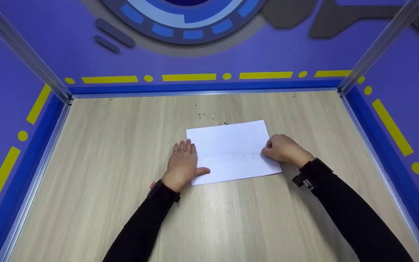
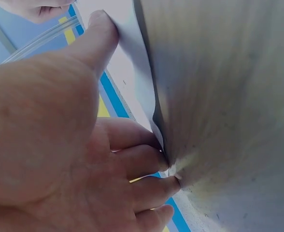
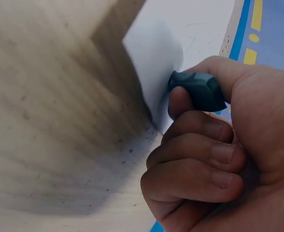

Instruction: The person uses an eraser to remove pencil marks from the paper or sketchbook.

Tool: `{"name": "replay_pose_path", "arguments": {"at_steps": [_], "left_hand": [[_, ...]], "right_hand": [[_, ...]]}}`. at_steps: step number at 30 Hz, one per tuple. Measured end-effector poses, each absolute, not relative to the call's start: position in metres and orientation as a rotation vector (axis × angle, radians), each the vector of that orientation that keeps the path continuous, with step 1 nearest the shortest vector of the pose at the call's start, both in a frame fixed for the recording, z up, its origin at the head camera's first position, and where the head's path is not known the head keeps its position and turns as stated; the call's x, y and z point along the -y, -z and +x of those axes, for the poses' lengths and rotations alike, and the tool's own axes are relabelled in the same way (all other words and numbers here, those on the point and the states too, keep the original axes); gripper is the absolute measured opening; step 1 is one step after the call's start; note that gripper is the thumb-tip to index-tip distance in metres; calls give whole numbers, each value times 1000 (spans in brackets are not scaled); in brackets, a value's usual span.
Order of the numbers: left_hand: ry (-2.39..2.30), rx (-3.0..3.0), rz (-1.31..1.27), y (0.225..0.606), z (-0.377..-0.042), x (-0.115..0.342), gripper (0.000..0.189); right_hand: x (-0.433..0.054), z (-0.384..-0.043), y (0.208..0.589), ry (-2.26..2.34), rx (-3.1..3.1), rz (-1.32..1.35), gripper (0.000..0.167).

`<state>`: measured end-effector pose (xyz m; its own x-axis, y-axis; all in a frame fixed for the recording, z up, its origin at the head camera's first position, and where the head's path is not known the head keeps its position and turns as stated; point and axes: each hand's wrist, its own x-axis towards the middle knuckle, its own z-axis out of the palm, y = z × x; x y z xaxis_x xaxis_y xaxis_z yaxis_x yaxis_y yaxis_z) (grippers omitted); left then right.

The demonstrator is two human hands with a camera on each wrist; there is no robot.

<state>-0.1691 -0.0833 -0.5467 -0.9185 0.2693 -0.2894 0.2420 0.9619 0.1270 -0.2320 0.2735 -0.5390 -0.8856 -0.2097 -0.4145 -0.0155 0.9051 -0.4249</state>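
Note:
A white sheet of paper [image 1: 231, 149] lies on the wooden table, slightly turned. My left hand [image 1: 182, 163] is spread flat over its left edge, with the thumb resting on the sheet and the fingers straight. At the right edge, my right hand [image 1: 285, 148] pinches a small dark green eraser [image 3: 200, 91] between thumb and index finger, the other fingers curled into the palm. The eraser's tip is right at the paper's surface in the right wrist view; the head view hides it behind the fingers. Faint grey smudges show on the sheet near the right hand.
Dark crumbs [image 1: 224, 123] are scattered on the table [image 1: 122, 153] beyond the paper's far edge. Blue panels [image 1: 187, 65] with yellow marks wall the table at the back and both sides, joined by metal corner posts [image 1: 380, 47].

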Motion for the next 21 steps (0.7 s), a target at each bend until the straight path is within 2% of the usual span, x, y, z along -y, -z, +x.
{"name": "replay_pose_path", "arguments": {"at_steps": [11,21], "left_hand": [[-151,-2774,394,545,-171,88,119],[-137,-2784,409,544,-170,88,124]], "right_hand": [[-255,-229,536,590,-2619,-231,43],[-160,-224,534,639,-2519,-563,46]]}}
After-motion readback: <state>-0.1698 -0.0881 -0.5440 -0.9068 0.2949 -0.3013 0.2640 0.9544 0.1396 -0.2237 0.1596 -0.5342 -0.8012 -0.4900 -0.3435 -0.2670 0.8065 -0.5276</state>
